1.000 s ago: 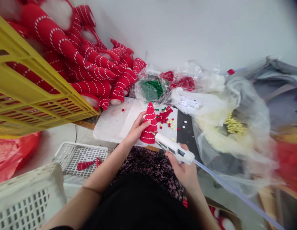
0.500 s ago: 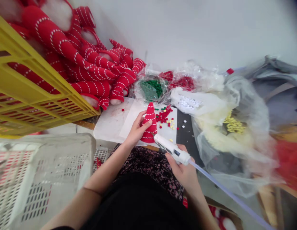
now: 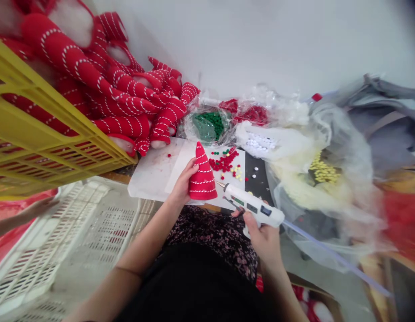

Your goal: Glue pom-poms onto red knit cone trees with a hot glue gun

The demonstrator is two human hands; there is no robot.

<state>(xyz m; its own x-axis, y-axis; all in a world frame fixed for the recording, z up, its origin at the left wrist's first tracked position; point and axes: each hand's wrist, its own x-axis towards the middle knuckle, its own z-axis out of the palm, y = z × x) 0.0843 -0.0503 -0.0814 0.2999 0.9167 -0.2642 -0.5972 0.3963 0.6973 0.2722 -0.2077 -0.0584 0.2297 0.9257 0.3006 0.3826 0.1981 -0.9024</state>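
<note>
A red cone hat (image 3: 202,176) with white dashed stripes stands point up in my left hand (image 3: 182,184), which is wrapped round its left side. My right hand (image 3: 265,239) grips a white glue gun (image 3: 257,208) by its handle. The gun's metal nozzle points left at the hat's lower right edge; whether it touches is unclear. A long translucent glue stick (image 3: 334,256) trails from the gun's back end. Small red pompoms (image 3: 224,162), with some green and yellow ones, lie on white paper (image 3: 178,167) behind the hat.
At the left are a yellow crate (image 3: 49,134), piled striped red hats (image 3: 127,89) and white baskets (image 3: 90,232). Another person's arm (image 3: 23,219) reaches in there. Behind lie bags of green pompoms (image 3: 210,125) and white ones (image 3: 259,142); yellow pompoms (image 3: 324,170) are at the right.
The glue gun has moved right and down, apart from the hat's front. The hat has turned in my left hand and shifted slightly left. Another person's arm has appeared at the left, and the baskets have shifted.
</note>
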